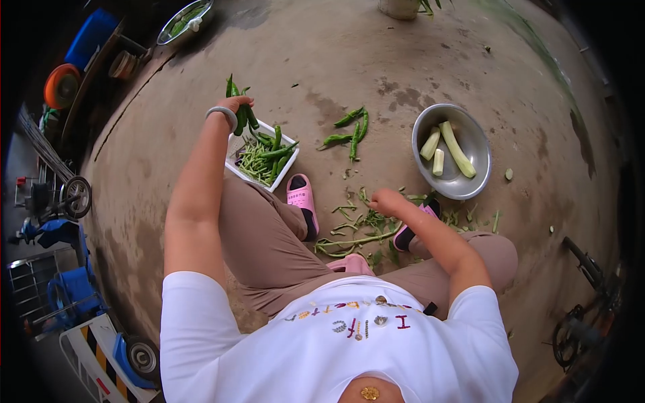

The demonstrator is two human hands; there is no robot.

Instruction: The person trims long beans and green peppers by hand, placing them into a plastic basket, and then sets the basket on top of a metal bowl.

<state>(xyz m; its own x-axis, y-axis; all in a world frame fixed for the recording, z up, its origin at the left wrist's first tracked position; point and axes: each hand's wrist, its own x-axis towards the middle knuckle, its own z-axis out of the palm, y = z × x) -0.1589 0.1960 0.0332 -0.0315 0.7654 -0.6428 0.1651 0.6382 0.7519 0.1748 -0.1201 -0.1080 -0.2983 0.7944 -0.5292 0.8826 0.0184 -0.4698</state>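
Note:
My left hand (237,104), with a bangle at the wrist, is closed around several long green peppers (243,119). It is over the far end of a white plastic basket (282,171). Inside the basket lie cut green bean pieces (254,161) and more long green peppers (277,152). My right hand (386,201) is closed in a fist above green trimmings (368,220) on the ground. A bit of green shows by its fingertips, and I cannot make out what they hold. Several loose green peppers (355,134) lie on the ground ahead, between the basket and a metal bowl.
The metal bowl (421,164) at right holds peeled pale green pieces (457,149). Pink shoes (301,195) are on my feet near the basket. Another metal bowl (168,33) stands at far left. Wheeled vehicles (77,195) line the left; a bicycle (571,329) is at right.

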